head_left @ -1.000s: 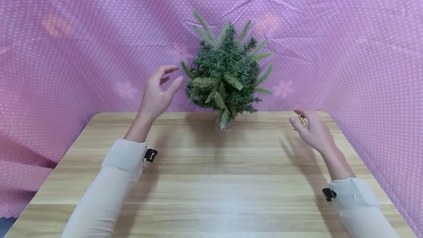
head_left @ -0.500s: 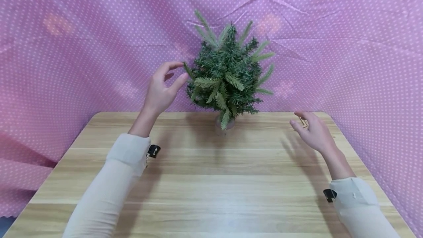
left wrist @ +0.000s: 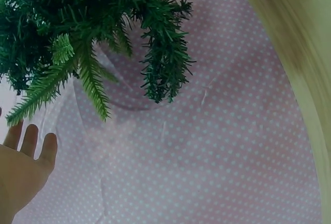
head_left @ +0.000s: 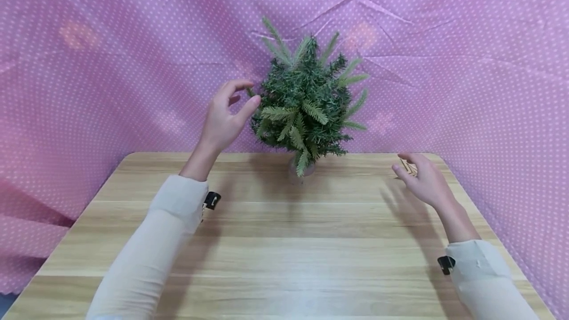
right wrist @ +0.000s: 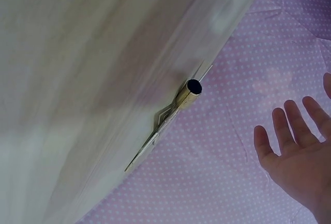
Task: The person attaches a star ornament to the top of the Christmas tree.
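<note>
A small artificial Christmas tree [head_left: 306,98] stands near the table's far edge, with lighter green sprigs among its dark needles. Beside its left side is my left hand [head_left: 224,120], thumb and index finger parted around a sprig tip [head_left: 250,92]; whether they touch it is unclear. In the left wrist view, several fingertips [left wrist: 49,144] lie just below a sprig [left wrist: 44,92]. My right hand [head_left: 424,181] hovers at the far right, fingers relaxed, holding nothing. Partly behind it lies a gold metal piece [head_left: 408,167]; the right wrist view shows its short hollow tube [right wrist: 187,95] and thin bars.
The wooden table [head_left: 284,246] has rounded far corners. A pink polka-dot cloth [head_left: 155,53] hangs behind and at both sides. The tree's pale base [head_left: 295,174] is partly covered by a sprig. Black clips [head_left: 213,200] sit by both sleeve cuffs.
My left hand has moved right and slightly up, from beside the tree to its left sprig. The right hand has stayed nearly still, and the tree stands in the same place.
</note>
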Demonstrator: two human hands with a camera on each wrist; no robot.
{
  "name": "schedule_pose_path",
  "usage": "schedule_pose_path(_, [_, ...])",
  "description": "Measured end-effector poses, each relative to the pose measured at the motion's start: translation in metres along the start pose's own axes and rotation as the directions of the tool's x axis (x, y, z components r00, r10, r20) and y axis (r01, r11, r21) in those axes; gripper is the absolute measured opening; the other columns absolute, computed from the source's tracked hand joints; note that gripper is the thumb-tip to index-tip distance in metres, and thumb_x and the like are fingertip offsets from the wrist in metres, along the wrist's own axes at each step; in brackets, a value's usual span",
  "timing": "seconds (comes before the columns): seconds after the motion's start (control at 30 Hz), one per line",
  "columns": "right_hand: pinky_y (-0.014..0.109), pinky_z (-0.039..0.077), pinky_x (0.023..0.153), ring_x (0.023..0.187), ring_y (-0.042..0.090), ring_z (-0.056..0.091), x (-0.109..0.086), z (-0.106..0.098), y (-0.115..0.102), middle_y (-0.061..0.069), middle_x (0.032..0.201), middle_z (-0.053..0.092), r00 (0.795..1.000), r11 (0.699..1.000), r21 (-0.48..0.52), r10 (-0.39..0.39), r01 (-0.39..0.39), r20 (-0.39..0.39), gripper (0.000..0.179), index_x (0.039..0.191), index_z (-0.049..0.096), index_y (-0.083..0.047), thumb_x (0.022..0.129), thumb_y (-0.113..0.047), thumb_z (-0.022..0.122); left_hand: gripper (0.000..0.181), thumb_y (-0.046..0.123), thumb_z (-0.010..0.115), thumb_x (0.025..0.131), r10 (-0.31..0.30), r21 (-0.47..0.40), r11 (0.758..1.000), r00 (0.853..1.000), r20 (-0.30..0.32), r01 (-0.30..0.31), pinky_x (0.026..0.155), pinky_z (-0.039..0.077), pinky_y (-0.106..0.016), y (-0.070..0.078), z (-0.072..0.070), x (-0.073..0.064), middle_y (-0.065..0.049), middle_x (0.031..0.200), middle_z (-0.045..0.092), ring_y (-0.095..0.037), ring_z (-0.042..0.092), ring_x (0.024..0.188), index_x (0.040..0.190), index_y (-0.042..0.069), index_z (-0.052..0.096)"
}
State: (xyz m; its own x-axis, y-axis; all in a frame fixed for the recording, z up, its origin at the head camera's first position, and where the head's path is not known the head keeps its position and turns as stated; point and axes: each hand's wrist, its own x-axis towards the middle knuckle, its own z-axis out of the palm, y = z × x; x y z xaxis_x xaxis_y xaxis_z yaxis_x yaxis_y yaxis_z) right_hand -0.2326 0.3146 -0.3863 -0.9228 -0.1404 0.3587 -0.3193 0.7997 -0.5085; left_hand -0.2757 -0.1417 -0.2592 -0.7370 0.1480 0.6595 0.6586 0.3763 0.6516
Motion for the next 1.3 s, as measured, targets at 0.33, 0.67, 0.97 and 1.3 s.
schedule_pose_path(0.33, [0.070, 0.040, 0.094, 0.119, 0.053, 0.053, 0.005, -0.002, 0.005, 0.033, 0.134, 0.056, 1.000, 1.000, -0.020, -0.013, 0.013, 0.014, 0.048, 0.135, 0.055, 0.008, 0.104, -0.028, 0.057, 0.039, 0.024, 0.067, 0.097, 0.007, -0.007, 1.000, 1.000, 0.016, -0.007, 0.109, 0.042, -0.039, 0.005, 0.005, 0.008, -0.010, 0.134, 0.061, -0.027, 0.053, 0.126, 0.130, 0.004, 0.062])
schedule_pose_path(0.67, [0.069, 0.044, 0.090, 0.121, 0.054, 0.050, 0.006, -0.008, 0.007, 0.035, 0.134, 0.054, 0.999, 1.000, -0.012, -0.002, 0.002, 0.046, 0.049, 0.138, 0.052, 0.008, 0.105, -0.029, 0.055, 0.041, 0.028, 0.067, 0.097, 0.047, 0.021, 0.999, 0.999, 0.027, -0.048, 0.105, 0.044, -0.037, 0.010, 0.007, 0.017, -0.012, 0.126, 0.065, -0.019, 0.056, 0.116, 0.127, 0.001, 0.063])
schedule_pose_path(0.97, [0.068, 0.045, 0.088, 0.116, 0.054, 0.053, 0.008, -0.008, 0.015, 0.036, 0.128, 0.058, 1.000, 0.999, -0.036, -0.019, 0.020, 0.023, 0.045, 0.134, 0.056, 0.007, 0.104, -0.026, 0.058, 0.039, 0.029, 0.068, 0.096, 0.049, 0.035, 0.998, 0.998, 0.043, -0.051, 0.094, 0.047, -0.038, 0.013, 0.011, 0.022, -0.009, 0.126, 0.065, -0.022, 0.056, 0.113, 0.126, 0.003, 0.065])
schedule_pose_path(1.3, [0.069, 0.046, 0.088, 0.113, 0.057, 0.055, 0.005, -0.008, 0.018, 0.039, 0.130, 0.055, 0.998, 0.999, -0.036, 0.023, -0.021, 0.056, 0.050, 0.137, 0.053, 0.008, 0.105, -0.030, 0.056, 0.042, 0.035, 0.069, 0.094, 0.029, 0.026, 0.999, 0.999, 0.036, -0.030, 0.089, 0.047, -0.036, 0.014, 0.014, 0.026, -0.010, 0.120, 0.067, -0.020, 0.057, 0.100, 0.123, 0.005, 0.067])
